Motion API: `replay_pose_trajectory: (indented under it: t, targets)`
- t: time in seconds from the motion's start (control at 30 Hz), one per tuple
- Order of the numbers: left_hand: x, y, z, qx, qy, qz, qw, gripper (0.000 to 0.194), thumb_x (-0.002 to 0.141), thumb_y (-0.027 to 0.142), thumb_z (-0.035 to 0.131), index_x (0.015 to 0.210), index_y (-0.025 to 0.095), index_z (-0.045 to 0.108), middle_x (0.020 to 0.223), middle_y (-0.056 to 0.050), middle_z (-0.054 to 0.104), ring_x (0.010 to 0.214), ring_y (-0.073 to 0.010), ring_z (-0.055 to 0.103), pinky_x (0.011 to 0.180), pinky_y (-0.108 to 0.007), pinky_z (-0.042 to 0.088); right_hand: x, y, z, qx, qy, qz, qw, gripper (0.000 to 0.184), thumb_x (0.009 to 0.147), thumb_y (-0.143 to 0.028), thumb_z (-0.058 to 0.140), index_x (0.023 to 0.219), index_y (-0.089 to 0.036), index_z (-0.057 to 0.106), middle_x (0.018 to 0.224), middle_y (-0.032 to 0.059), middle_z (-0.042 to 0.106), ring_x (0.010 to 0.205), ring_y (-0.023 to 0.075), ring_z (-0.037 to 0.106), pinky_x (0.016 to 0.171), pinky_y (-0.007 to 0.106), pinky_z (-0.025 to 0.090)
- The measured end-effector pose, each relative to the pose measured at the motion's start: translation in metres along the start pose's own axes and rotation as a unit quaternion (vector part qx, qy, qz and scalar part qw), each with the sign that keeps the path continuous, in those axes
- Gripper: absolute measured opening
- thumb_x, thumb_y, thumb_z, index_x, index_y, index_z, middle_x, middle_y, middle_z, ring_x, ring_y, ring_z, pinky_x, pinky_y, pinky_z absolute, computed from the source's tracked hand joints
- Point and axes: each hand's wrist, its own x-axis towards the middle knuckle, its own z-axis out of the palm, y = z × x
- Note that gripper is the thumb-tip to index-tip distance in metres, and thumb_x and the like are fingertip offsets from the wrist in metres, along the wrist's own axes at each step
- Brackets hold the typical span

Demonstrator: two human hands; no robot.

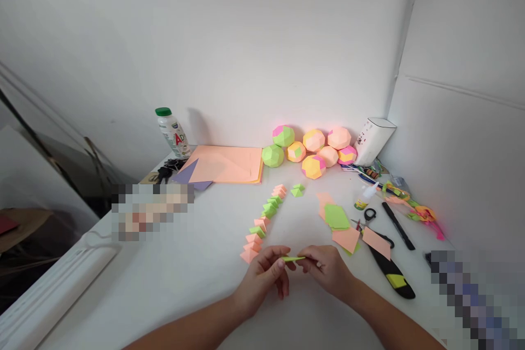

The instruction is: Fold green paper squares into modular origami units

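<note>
Paper piece, yellow-green and seen edge-on, is above the near centre of the tabletop. Left hand grips its left end between thumb and fingers, half-open; right hand, fingers curled, pinches its right end.

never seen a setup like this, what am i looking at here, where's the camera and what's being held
There's no machine: the left hand and right hand are a person's own, bare. The single picture comes from a camera worn on that person's head, looking forward and down. Both hands hold a small yellow-green piece by the fingertips. On the white table, a row of small folded pieces leads away towards faceted balls. Peach sheets lie further left; scissors and a small bottle are on the right. Pixelated patches hide some spots.
</note>
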Motion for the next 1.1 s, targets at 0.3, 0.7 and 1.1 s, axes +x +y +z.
replay_pose_trajectory:
  t: [0.3,0.7,1.1]
  targets:
    - [0.001,0.001,0.0,-0.008,0.017,-0.007,1.0,0.04,0.074,0.045,0.067,0.098,0.015,0.056,0.076,-0.003,0.066,0.041,-0.0091,0.056,0.041,-0.023,0.043,0.001,-0.007,-0.001,-0.001,-0.029,-0.003,1.0,0.022,0.089,-0.023,0.045,0.082,-0.018,0.065,0.06,0.0003,0.063,0.052,0.0108,0.057,0.053,0.02,0.041]
    - [0.0,0.005,0.001,-0.009,0.015,-0.056,0.998,0.037,0.071,0.03,0.067,0.102,0.014,0.055,0.048,0.004,0.06,0.038,-0.0124,0.054,0.04,-0.023,0.042,-0.001,0.004,0.002,-0.01,0.0,-0.083,0.997,0.021,0.089,-0.019,0.043,0.097,-0.018,0.062,0.073,0.0056,0.071,0.059,0.015,0.063,0.056,0.025,0.047]
    - [0.004,0.006,0.006,0.052,0.065,-0.066,0.994,0.032,0.077,0.047,0.062,0.08,0.016,0.052,0.042,0.006,0.054,0.031,-0.0097,0.049,0.034,-0.019,0.038,0.0,-0.005,-0.001,-0.006,-0.005,-0.122,0.992,0.031,0.084,-0.018,0.052,0.114,-0.02,0.046,0.124,0.0165,0.05,0.096,0.0199,0.058,0.065,0.027,0.052]
